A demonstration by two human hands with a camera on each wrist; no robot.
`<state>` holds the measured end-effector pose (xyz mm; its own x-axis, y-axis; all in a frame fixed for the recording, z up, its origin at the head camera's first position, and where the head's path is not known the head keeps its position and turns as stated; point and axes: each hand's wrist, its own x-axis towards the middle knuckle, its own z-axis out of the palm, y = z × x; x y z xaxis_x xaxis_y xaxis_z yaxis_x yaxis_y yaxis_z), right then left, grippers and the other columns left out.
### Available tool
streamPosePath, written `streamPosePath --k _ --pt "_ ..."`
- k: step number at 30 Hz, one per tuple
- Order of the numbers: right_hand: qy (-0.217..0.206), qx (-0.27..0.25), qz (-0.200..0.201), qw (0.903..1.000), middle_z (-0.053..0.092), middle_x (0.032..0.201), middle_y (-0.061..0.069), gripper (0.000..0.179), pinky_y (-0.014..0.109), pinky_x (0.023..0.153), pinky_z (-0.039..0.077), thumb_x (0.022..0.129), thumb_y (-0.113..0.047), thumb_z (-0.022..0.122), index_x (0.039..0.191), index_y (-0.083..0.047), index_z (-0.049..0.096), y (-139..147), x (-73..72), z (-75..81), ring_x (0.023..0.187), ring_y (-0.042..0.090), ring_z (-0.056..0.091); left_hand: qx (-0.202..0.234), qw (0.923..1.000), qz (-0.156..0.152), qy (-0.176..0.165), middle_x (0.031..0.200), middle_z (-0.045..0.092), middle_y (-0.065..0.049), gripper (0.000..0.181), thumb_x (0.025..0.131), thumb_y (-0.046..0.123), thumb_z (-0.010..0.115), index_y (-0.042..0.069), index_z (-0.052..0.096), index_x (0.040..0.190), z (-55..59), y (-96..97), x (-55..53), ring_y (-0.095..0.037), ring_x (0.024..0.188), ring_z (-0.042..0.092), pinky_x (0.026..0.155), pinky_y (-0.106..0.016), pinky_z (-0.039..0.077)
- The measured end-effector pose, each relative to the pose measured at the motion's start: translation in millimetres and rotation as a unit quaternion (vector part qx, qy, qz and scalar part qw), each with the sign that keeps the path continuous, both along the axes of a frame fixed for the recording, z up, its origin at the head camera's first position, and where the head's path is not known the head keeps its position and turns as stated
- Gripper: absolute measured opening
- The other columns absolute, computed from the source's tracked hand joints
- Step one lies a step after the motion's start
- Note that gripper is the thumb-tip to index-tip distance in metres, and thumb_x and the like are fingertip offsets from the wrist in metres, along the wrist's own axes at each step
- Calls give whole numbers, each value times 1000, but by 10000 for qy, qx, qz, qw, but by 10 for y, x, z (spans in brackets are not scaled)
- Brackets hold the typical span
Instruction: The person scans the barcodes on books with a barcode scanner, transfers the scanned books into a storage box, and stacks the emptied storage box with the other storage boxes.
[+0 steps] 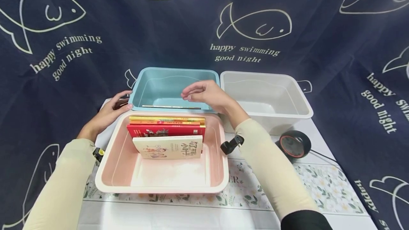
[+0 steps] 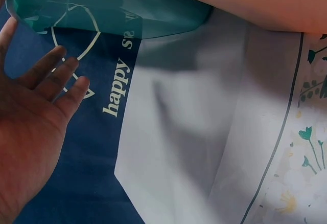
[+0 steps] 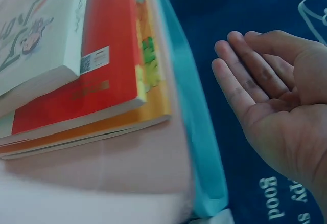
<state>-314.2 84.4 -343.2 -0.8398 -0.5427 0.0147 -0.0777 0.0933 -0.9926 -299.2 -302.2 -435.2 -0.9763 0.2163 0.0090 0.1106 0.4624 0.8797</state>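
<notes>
My left hand [image 1: 112,112] rests at the left end of the blue bin [image 1: 177,71], its thumb and fingers at the rim. Over the blue bin hovers my right hand [image 1: 207,94], fingers loosely bent and holding nothing; the right wrist view shows its bare palm. A thin book [image 1: 170,107] stands inside the blue bin along its near wall, only its top edge showing. In front, the pink bin [image 1: 105,166] holds several upright books: a white book [image 1: 169,147] foremost, a red book [image 1: 166,130] behind it, then yellow and orange books [image 1: 167,119].
A grey-white bin [image 1: 265,113] stands right of the blue one. A round black device [image 1: 294,144] with a cable sits on the table to the right. The table has a floral cloth [image 1: 322,184]. A dark blue curtain with fish drawings [image 1: 179,27] hangs behind.
</notes>
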Motion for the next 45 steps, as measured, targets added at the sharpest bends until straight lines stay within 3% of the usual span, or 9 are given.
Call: streamPosePath --k 8,14,21,29,45 --pt "424 -38 177 9989 74 112 15 25 38 97 53 91 4 71 116 3 72 177 317 76 110 32 69 89 9999 -79 -65 156 36 -24 67 102 34 62 26 28 160 -23 12 -2 -44 141 36 109 -66 32" --pt "624 137 237 9977 75 111 10 25 37 95 54 91 2 72 116 -1 73 290 585 -23 107 26 70 106 9999 -55 -115 156 36 -23 66 102 32 63 27 29 159 -11 15 -10 -42 142 36 110 -65 31" --pt "536 363 654 9958 74 111 15 24 38 93 55 92 3 69 115 1 73 258 791 -237 107 32 69 88 9999 -42 -108 156 36 -23 66 102 32 63 26 30 159 15 6 -4 -42 142 36 110 -65 31" --pt "373 583 744 9948 72 112 20 26 35 92 55 90 7 70 116 4 71 177 806 -390 106 31 70 -1 9999 -131 40 155 37 -25 66 102 31 63 23 31 158 7 -5 4 -46 140 38 108 -67 32" --pt "215 943 688 9929 73 112 16 28 32 89 56 87 9 70 115 5 71 0 778 -464 105 25 71 -47 9997 -78 207 154 40 -25 65 101 32 63 23 32 158 12 -25 18 -46 138 41 107 -65 35"
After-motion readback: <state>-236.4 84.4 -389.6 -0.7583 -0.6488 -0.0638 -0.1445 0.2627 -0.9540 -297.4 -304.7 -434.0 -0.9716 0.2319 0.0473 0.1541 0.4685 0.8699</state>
